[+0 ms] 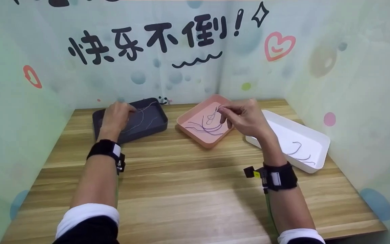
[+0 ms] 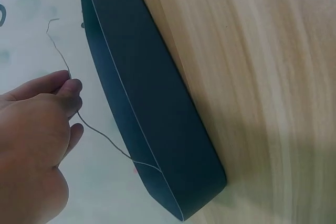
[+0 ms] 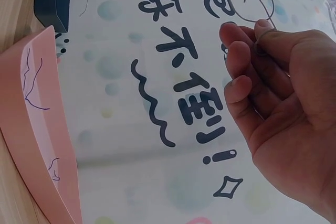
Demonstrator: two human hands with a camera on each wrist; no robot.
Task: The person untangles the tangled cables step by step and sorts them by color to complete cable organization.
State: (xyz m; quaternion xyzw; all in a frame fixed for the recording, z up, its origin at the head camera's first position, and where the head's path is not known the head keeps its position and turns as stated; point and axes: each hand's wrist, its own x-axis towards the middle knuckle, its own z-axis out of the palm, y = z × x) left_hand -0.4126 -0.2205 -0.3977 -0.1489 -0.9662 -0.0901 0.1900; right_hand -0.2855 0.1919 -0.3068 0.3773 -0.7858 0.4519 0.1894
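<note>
Over the dark tray [image 1: 147, 130], my left hand [image 1: 115, 117] pinches a thin grey string [image 2: 100, 131] between thumb and fingertips. One end of that string sticks up past the fingers; the other part droops to the tray's rim in the left wrist view. My right hand [image 1: 247, 118] is above the right side of the pink tray [image 1: 208, 144]. Its thumb and index finger pinch a thin light string [image 3: 272, 8] bent into a loop, while the other fingers are half curled. Several purple-blue strings [image 1: 204, 129] lie in the pink tray.
At the right, a white tray [image 1: 283, 132] stands angled, partly behind my right hand and forearm, with several short greyish strings [image 1: 299, 146] in it. All three trays are on a wooden table [image 1: 181, 189]. Printed cloth walls [image 1: 357, 84] enclose the back and both sides.
</note>
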